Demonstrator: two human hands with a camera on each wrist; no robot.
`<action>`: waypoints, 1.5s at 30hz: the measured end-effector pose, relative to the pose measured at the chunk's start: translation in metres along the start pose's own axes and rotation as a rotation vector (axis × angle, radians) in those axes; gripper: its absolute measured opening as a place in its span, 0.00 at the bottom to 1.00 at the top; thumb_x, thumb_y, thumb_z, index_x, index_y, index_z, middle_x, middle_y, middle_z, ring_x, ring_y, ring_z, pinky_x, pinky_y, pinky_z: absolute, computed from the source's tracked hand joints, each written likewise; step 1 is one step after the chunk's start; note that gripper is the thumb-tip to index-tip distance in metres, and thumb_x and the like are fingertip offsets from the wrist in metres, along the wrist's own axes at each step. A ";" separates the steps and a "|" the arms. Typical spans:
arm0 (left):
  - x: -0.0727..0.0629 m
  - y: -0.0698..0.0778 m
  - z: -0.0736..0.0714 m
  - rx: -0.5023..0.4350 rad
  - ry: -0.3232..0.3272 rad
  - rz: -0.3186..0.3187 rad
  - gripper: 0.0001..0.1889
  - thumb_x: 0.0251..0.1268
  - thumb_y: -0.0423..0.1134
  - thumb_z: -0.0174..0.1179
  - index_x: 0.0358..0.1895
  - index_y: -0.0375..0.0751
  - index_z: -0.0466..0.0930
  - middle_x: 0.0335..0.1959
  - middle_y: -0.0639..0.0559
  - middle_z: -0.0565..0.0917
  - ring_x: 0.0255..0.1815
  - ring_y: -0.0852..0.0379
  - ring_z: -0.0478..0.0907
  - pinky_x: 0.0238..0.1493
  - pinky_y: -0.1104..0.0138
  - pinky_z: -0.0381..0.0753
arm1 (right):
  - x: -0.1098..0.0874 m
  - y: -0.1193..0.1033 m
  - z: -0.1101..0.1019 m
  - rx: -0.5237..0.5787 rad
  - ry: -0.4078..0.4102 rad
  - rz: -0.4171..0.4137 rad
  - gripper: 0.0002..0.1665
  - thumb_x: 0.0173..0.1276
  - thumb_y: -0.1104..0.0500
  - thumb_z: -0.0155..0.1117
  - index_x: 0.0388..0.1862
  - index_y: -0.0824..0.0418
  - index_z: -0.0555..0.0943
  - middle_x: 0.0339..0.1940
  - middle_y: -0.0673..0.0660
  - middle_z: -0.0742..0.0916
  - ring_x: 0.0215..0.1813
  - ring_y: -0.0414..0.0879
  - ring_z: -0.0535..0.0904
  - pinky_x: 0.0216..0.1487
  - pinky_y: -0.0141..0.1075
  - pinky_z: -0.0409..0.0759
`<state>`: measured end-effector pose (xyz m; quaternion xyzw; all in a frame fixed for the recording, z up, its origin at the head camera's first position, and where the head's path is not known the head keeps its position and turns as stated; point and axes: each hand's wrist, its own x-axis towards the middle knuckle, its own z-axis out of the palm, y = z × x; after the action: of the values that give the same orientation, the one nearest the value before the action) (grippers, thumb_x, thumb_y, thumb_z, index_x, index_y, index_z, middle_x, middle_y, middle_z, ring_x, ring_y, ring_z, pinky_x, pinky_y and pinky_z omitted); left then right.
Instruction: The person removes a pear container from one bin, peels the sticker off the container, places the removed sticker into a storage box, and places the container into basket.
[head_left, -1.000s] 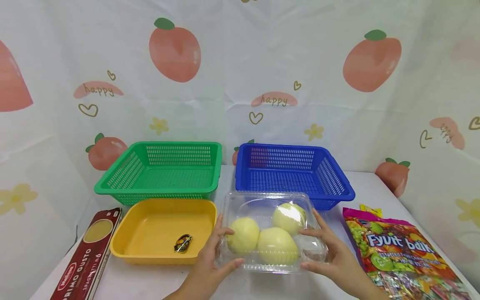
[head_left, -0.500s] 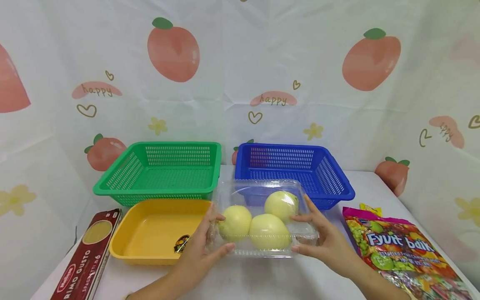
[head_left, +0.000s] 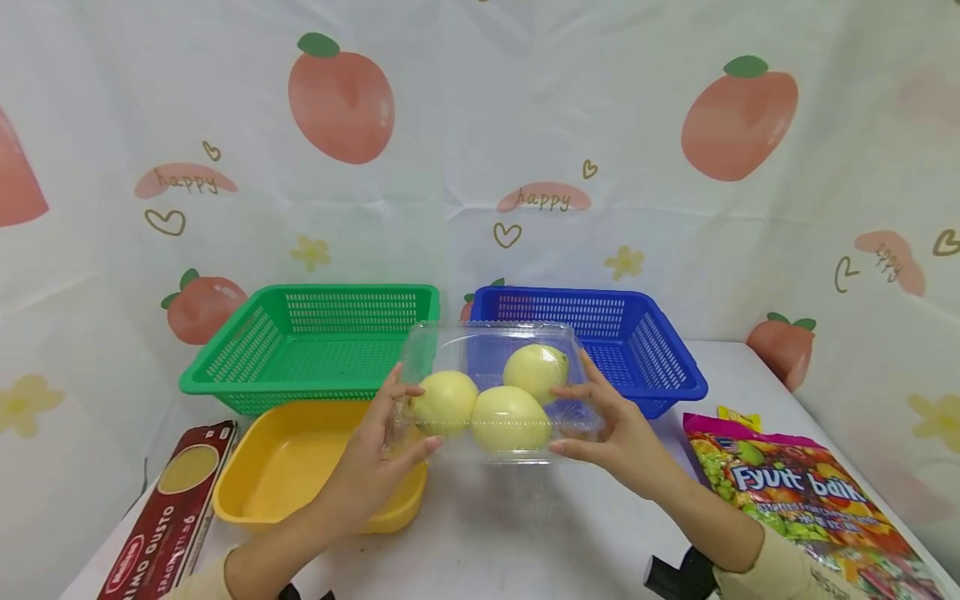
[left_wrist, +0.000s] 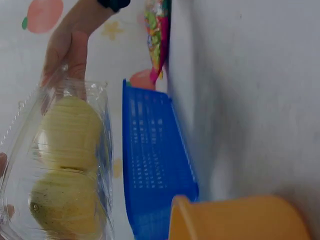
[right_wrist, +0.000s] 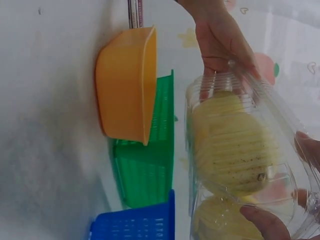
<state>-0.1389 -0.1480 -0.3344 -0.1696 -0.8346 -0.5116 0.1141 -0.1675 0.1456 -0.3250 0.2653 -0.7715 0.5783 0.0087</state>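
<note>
A clear plastic clamshell box (head_left: pixel 487 333) with three round pale-yellow fruits (head_left: pixel 510 419) inside is held up above the table. My left hand (head_left: pixel 375 450) grips its left end, thumb at the near edge and fingers along the side. At the right end my right hand (head_left: pixel 615 425) holds it the same way. In the left wrist view the box (left_wrist: pixel 102 100) hangs at about basket height, with the right hand (left_wrist: pixel 70 52) at its far end. A brown-speckled fruit (right_wrist: pixel 235 155) shows through the ribbed plastic in the right wrist view.
Behind the box stand a green basket (head_left: pixel 330 387) and a blue basket (head_left: pixel 660 392). A yellow tub (head_left: pixel 255 492) sits partly behind the left forearm. A red spaghetti pack (head_left: pixel 168 517) lies far left. On the right lie a candy bag (head_left: pixel 795 483) and a small yellow packet (head_left: pixel 738 418).
Both hands have raised the box and carried it forward and left, so it now overlaps both baskets in the head view. The forearms and sleeves have come further into view.
</note>
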 end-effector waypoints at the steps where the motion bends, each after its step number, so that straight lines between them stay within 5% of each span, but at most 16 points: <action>1: 0.003 -0.001 -0.003 0.012 0.007 0.012 0.25 0.59 0.41 0.63 0.57 0.49 0.63 0.76 0.41 0.44 0.73 0.34 0.50 0.63 0.45 0.63 | 0.004 0.000 0.001 0.006 0.003 0.005 0.28 0.56 0.63 0.69 0.56 0.65 0.74 0.78 0.55 0.44 0.73 0.69 0.48 0.48 0.37 0.82; 4: 0.012 -0.004 -0.012 0.057 0.026 0.054 0.24 0.60 0.40 0.63 0.57 0.48 0.64 0.76 0.41 0.46 0.67 0.38 0.64 0.55 0.59 0.78 | 0.017 0.000 0.004 0.018 0.012 0.009 0.28 0.55 0.63 0.70 0.56 0.65 0.74 0.78 0.53 0.44 0.74 0.67 0.49 0.49 0.38 0.81; 6: 0.020 -0.008 -0.018 0.078 0.035 0.070 0.24 0.60 0.39 0.63 0.57 0.48 0.64 0.76 0.42 0.47 0.51 0.44 0.75 0.39 0.68 0.77 | 0.026 -0.001 0.006 0.022 0.021 0.019 0.28 0.55 0.63 0.71 0.56 0.64 0.75 0.78 0.51 0.44 0.74 0.65 0.49 0.50 0.38 0.80; 8: 0.027 -0.013 -0.026 0.088 0.041 0.084 0.24 0.60 0.38 0.63 0.57 0.46 0.65 0.76 0.41 0.47 0.48 0.44 0.77 0.35 0.70 0.76 | 0.037 -0.002 0.010 0.030 0.028 0.031 0.29 0.54 0.62 0.72 0.55 0.63 0.75 0.78 0.50 0.45 0.75 0.64 0.50 0.50 0.37 0.80; 10: 0.036 -0.019 -0.034 0.060 0.034 0.094 0.23 0.60 0.36 0.62 0.58 0.43 0.65 0.76 0.41 0.46 0.57 0.37 0.74 0.43 0.66 0.82 | 0.048 -0.002 0.015 0.035 0.031 0.044 0.29 0.54 0.62 0.72 0.56 0.62 0.75 0.78 0.49 0.45 0.75 0.62 0.52 0.50 0.37 0.80; 13: 0.048 -0.029 -0.047 0.013 0.012 0.111 0.23 0.62 0.34 0.60 0.58 0.38 0.63 0.76 0.41 0.43 0.68 0.33 0.59 0.58 0.59 0.74 | 0.066 0.000 0.023 0.013 0.038 0.061 0.29 0.54 0.61 0.72 0.56 0.60 0.75 0.78 0.47 0.44 0.75 0.58 0.53 0.54 0.41 0.78; 21: 0.067 -0.052 -0.078 -0.064 0.013 0.096 0.24 0.65 0.34 0.56 0.61 0.34 0.59 0.76 0.43 0.40 0.70 0.33 0.57 0.52 0.84 0.72 | 0.114 0.001 0.042 -0.107 0.047 0.082 0.29 0.55 0.56 0.72 0.57 0.53 0.76 0.78 0.49 0.48 0.78 0.52 0.41 0.72 0.58 0.51; 37: 0.088 -0.069 -0.130 0.164 0.103 0.030 0.25 0.68 0.43 0.54 0.63 0.37 0.61 0.74 0.37 0.50 0.64 0.37 0.67 0.42 0.89 0.71 | 0.184 -0.002 0.079 -0.009 0.027 0.076 0.26 0.57 0.57 0.70 0.56 0.57 0.77 0.77 0.53 0.52 0.78 0.48 0.43 0.72 0.48 0.58; 42: 0.092 -0.073 -0.142 0.190 0.115 -0.010 0.24 0.68 0.46 0.53 0.63 0.41 0.62 0.71 0.37 0.54 0.64 0.38 0.67 0.41 0.89 0.70 | 0.203 -0.002 0.088 0.035 0.021 0.098 0.26 0.57 0.56 0.70 0.56 0.57 0.77 0.77 0.51 0.54 0.73 0.53 0.61 0.61 0.44 0.75; 45: 0.096 -0.076 -0.148 0.185 0.108 -0.049 0.25 0.67 0.49 0.53 0.64 0.43 0.62 0.72 0.37 0.52 0.62 0.55 0.73 0.41 0.88 0.70 | 0.211 0.000 0.092 0.052 0.020 0.124 0.26 0.58 0.56 0.68 0.57 0.56 0.77 0.77 0.51 0.55 0.66 0.53 0.71 0.56 0.41 0.79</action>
<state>-0.2545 -0.2960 -0.2946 -0.1102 -0.8748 -0.4432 0.1614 -0.3222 -0.0211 -0.2878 0.2115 -0.7710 0.6001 -0.0263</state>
